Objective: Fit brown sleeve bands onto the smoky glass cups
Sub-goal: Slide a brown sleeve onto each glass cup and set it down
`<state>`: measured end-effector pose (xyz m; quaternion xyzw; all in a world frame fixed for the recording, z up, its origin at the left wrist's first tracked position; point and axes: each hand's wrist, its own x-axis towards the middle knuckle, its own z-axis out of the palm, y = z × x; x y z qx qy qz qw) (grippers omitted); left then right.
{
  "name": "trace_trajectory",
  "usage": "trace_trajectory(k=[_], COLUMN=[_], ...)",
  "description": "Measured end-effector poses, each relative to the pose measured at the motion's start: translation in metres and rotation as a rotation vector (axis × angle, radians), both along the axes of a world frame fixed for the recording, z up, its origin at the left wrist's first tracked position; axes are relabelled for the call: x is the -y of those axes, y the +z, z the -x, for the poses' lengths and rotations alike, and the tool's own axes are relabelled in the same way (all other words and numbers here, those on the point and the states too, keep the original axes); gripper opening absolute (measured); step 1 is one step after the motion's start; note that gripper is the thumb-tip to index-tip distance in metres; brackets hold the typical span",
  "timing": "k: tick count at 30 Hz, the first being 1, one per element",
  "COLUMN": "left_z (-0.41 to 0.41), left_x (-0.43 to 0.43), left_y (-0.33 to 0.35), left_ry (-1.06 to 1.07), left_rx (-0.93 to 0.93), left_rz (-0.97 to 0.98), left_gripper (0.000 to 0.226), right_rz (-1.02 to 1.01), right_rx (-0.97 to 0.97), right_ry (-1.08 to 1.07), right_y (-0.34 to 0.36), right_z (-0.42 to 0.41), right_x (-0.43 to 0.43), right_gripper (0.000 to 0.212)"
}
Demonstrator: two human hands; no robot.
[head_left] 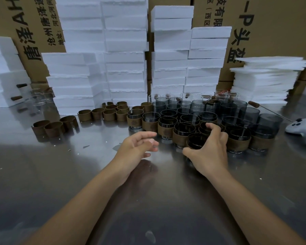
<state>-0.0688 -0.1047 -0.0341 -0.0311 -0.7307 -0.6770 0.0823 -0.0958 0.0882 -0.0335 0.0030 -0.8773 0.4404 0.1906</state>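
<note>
Right hand [210, 152] curls round a smoky glass cup [195, 141] at centre right — thumb nearside, fingers over its far rim; left hand [136, 145] (fingers relaxed, holding nothing) hovers mid-frame.

Table [60, 174]: glossy metal. Cups [265, 122]: smooth smoky glass. Sleeve bands [85, 115]: matt, apparently leather. Far blocks [125, 39]: rough foam.

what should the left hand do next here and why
Probably reach the left hand leftward for a loose brown band. That hand is empty, while the right hand curls round the front cup. The cup's lower wall is hidden by the hand, so whether it already wears a band cannot be told.
</note>
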Motion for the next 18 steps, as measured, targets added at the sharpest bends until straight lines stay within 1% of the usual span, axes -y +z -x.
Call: trace_trajectory(k=[5, 9, 13, 15, 18], left_z=[-0.002, -0.002, 0.0, 0.001, 0.004], left_x=[-0.002, -0.003, -0.004, -0.003, -0.004], left_y=[0.001, 0.001, 0.002, 0.002, 0.001], left_ry=[0.001, 0.019, 0.053, 0.068, 0.091], left_rx=[-0.003, -0.007, -0.01, -0.009, -0.005], left_rz=[0.005, 0.0, -0.005, -0.009, -0.015], left_gripper=[0.019, 0.019, 0.018, 0.018, 0.018], right_rz=[-0.09, -0.049, -0.006, -0.046, -0.211], right_rx=[-0.079, -0.118, -0.149, -0.149, -0.144], right_ry=[-0.046, -0.002, -0.007, -0.022, -0.107], right_y=[-0.003, -0.007, -0.008, -0.009, -0.006], right_z=[0.003, 0.006, 0.008, 0.01, 0.009], right_x=[-0.002, 0.001, 0.005, 0.007, 0.01], right_gripper=[0.087, 0.086, 0.086, 0.082, 0.078])
